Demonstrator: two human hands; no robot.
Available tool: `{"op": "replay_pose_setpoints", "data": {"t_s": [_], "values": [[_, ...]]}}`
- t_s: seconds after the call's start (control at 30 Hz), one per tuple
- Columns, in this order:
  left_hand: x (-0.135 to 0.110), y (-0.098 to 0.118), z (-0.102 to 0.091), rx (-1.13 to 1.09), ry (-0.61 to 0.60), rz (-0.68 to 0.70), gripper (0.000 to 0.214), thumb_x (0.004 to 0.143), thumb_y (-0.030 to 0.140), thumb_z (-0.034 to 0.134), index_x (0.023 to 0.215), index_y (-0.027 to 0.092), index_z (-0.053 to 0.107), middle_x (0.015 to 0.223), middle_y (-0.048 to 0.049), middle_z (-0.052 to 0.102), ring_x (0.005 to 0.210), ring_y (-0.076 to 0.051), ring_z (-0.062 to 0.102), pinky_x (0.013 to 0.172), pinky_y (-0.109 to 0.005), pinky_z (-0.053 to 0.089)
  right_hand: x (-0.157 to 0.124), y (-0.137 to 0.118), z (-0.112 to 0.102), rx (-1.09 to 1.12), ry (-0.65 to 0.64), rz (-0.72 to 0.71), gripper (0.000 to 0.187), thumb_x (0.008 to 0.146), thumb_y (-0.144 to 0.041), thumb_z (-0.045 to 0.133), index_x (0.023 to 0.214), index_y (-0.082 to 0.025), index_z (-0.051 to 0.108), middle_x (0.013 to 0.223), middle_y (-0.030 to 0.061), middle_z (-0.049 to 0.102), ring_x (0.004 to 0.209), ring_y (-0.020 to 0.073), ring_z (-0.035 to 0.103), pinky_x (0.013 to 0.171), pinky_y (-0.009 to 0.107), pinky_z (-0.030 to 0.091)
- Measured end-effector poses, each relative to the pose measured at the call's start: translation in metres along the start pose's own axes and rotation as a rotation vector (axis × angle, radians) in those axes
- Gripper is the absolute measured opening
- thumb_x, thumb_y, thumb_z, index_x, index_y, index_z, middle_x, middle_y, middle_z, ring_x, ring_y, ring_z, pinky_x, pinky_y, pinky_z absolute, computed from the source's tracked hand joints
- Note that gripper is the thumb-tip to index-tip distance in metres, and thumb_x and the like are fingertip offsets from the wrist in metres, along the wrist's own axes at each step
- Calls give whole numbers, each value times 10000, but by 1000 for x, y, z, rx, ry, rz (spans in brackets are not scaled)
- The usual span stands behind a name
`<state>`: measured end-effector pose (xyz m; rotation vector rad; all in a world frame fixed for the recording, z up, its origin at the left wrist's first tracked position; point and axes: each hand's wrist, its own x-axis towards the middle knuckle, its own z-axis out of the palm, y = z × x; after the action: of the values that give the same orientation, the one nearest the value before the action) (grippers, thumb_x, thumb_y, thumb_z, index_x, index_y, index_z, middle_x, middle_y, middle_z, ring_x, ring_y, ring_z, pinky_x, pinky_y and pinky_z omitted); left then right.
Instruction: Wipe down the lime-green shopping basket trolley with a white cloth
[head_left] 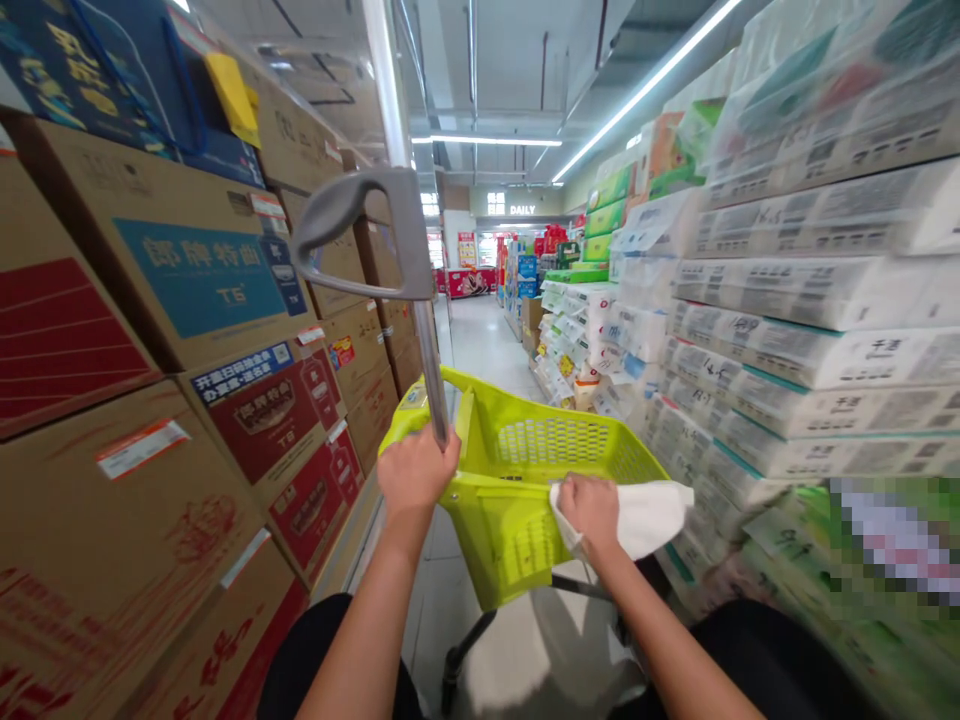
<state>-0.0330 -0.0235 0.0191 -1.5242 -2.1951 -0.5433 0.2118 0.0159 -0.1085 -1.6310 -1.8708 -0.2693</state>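
A lime-green plastic shopping basket point(570, 445) on a wheeled frame stands in the aisle right in front of me. Its metal pull rod point(427, 350) rises to a grey handle point(360, 225) overhead. My left hand point(416, 470) is closed around the rod just above the basket's near left corner. My right hand point(592, 510) is closed on a white cloth point(649, 515) pressed against the basket's near rim. The basket looks empty inside.
Stacked cardboard cartons point(172, 380) wall the left side close to me. Wrapped tissue packs point(810, 330) are piled high on the right. The tiled aisle point(487, 345) runs ahead to shelves and a red display at the far end.
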Motion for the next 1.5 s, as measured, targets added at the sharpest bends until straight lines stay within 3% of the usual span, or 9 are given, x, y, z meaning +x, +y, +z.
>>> {"op": "replay_pose_setpoints", "data": {"t_s": [0.1, 0.2, 0.3, 0.6, 0.7, 0.83, 1.0, 1.27, 1.5], "values": [[-2, 12, 1, -14, 0, 4, 600, 945, 529, 246, 928, 180, 734, 800, -161, 721, 793, -286, 699, 730, -360, 478, 7, -70, -5, 175, -38, -82, 328, 955, -220, 366, 791, -193, 648, 784, 66, 690, 791, 211, 600, 751, 326, 304], [-2, 15, 3, -11, -7, 16, 613, 949, 536, 234, 944, 179, 732, 795, -159, 720, 803, -284, 700, 742, -357, 480, 19, -99, -17, 285, -121, -156, 379, 990, -254, 331, 819, -208, 667, 827, 52, 708, 799, 196, 613, 737, 307, 313], [3, 13, 4, 0, -19, 5, 599, 946, 533, 246, 934, 186, 735, 805, -145, 724, 803, -289, 700, 740, -365, 486, 31, -72, -25, 247, -131, -199, 405, 1012, -324, 320, 899, -216, 694, 928, 57, 726, 888, 202, 629, 774, 296, 325], [7, 16, 8, -20, -48, -3, 562, 931, 537, 287, 951, 201, 737, 816, -140, 726, 814, -287, 700, 754, -369, 487, 39, 91, -4, -235, -380, 23, 454, 979, -365, 352, 790, -163, 712, 795, 124, 720, 751, 221, 657, 633, 294, 297], [0, 26, 7, -36, -44, -3, 536, 927, 516, 293, 943, 205, 729, 815, -138, 727, 804, -299, 700, 733, -381, 488, 44, 88, -4, -208, -404, 12, 433, 972, -321, 351, 762, -168, 698, 810, 119, 715, 796, 230, 650, 682, 305, 323], [-10, 44, 3, -74, -53, 62, 499, 925, 479, 298, 929, 199, 711, 788, -130, 724, 784, -310, 700, 709, -397, 495, 41, 36, -1, -73, -195, -116, 402, 1002, -306, 319, 866, -166, 670, 939, 112, 701, 982, 240, 600, 835, 329, 332], [-10, 49, -1, -87, -54, 54, 494, 919, 476, 317, 923, 178, 711, 795, -141, 727, 799, -311, 701, 722, -401, 501, 32, -3, -9, 97, -222, -203, 485, 1050, -348, 218, 829, -200, 624, 866, 58, 702, 826, 183, 621, 725, 287, 325], [-6, 19, 1, -45, -65, 37, 486, 911, 500, 344, 921, 201, 727, 808, -143, 730, 813, -292, 698, 738, -369, 488, 24, 44, -25, -59, -406, -232, 524, 1033, -446, 212, 961, -199, 669, 837, 84, 715, 803, 202, 662, 690, 272, 351], [-14, 6, -4, -57, -61, 24, 491, 907, 504, 352, 924, 198, 736, 807, -136, 723, 818, -276, 694, 761, -365, 489, 50, 71, -32, 109, -801, -104, 690, 959, -667, 228, 1038, -211, 740, 1106, 130, 720, 1027, 297, 667, 834, 368, 469]]}}
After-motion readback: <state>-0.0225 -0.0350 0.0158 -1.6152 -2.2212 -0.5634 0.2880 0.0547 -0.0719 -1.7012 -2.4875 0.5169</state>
